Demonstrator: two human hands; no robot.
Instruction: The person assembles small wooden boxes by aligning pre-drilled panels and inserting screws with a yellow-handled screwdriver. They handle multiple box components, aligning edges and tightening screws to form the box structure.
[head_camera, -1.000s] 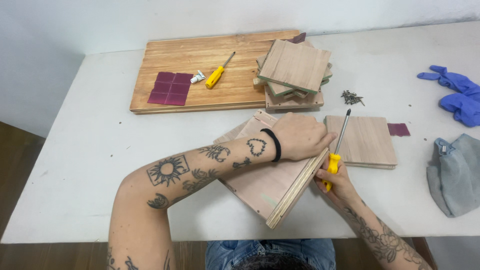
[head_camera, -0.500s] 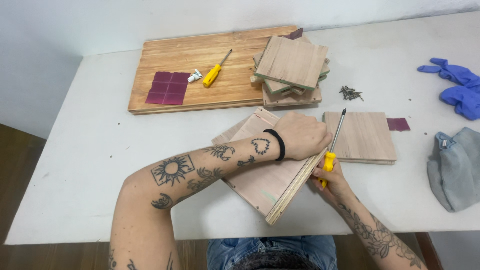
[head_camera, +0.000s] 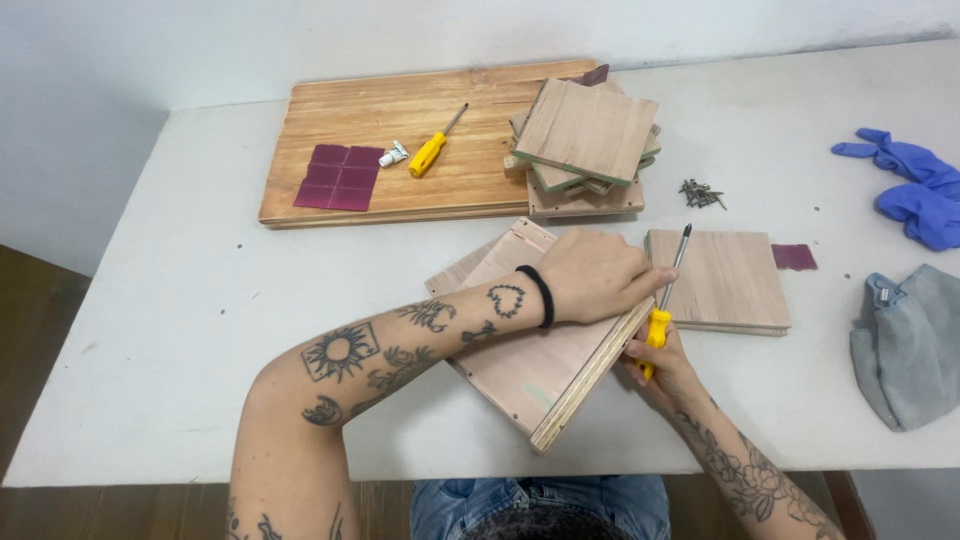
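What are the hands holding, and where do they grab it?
The right hand grips a yellow-handled screwdriver by its handle. The left hand presses on top of a square plywood panel.

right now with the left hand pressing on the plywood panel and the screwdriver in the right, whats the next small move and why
Probably bring the screwdriver's tip down to the panel's raised edge. The right hand grips the yellow-handled screwdriver with its shaft pointing up and away over the flat board, not on the edge. The left hand already steadies the plywood panel; whether a screw sits there cannot be seen.
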